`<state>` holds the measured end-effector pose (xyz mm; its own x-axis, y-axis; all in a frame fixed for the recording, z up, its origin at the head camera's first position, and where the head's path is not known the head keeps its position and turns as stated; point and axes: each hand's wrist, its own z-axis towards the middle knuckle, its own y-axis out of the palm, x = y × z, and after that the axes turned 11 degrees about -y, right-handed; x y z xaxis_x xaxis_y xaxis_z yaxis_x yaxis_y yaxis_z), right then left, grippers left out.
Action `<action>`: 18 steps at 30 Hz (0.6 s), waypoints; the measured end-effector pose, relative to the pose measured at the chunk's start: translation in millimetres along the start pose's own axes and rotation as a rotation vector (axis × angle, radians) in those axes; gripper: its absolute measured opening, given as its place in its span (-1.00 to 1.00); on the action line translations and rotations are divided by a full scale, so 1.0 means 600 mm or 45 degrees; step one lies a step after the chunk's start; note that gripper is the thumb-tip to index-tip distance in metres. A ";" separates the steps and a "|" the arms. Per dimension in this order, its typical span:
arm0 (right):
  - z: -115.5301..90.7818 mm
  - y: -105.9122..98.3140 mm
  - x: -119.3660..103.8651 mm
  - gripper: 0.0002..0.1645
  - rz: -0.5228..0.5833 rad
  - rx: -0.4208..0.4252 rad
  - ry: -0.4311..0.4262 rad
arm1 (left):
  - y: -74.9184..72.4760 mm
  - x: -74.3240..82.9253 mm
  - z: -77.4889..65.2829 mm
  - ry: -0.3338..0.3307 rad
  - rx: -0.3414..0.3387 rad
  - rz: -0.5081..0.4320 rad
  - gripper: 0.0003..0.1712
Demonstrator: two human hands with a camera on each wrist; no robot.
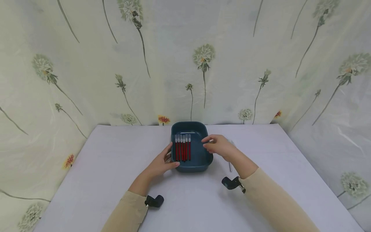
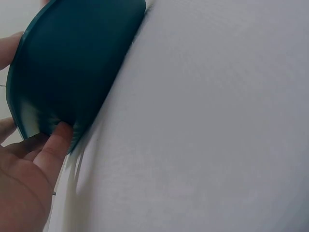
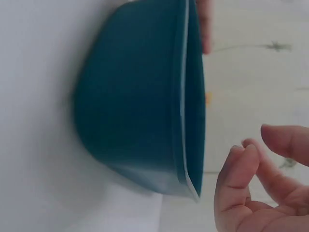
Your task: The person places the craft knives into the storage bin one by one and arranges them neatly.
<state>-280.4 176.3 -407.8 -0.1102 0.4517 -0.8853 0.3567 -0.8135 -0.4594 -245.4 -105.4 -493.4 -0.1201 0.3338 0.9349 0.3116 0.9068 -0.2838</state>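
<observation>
A dark teal rectangular basin (image 1: 200, 168) stands on the table. Inside, along its left half, several slim red pen-like sticks (image 1: 182, 151) with clear caps lie side by side, caps toward the far end. My left hand (image 1: 160, 164) holds the basin's left side, thumb at the near left corner and fingers along the outer wall; the left wrist view shows fingertips (image 2: 63, 133) against that wall. Over the right rim hovers my right hand (image 1: 221, 146), thumb and fingers loosely bent and apart, nothing between them. In the right wrist view this hand (image 3: 260, 193) is clear of the basin (image 3: 135, 96).
A thin clear stick or tube (image 1: 230, 167) lies on the white table (image 1: 191, 203) right of the basin, partly hidden under my right forearm. Behind the table hangs a curtain (image 1: 174, 64) with a dandelion print. Each wrist carries a small black camera mount (image 1: 155, 201).
</observation>
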 end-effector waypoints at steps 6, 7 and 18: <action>-0.032 -0.032 -0.001 -0.59 -0.064 -0.017 -0.039 | -0.001 0.000 -0.001 0.008 -0.004 -0.010 0.10; -0.037 -0.037 -0.001 -0.59 -0.075 -0.014 -0.042 | -0.001 -0.001 0.000 0.008 -0.005 -0.011 0.10; -0.082 -0.086 0.014 -0.60 -0.214 0.023 -0.015 | -0.002 -0.001 0.000 -0.009 -0.005 0.027 0.11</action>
<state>-254.0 240.0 -388.2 -0.1775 0.5775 -0.7968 0.3157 -0.7335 -0.6020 -245.6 -106.8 -493.4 -0.1200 0.3551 0.9271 0.3179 0.8984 -0.3030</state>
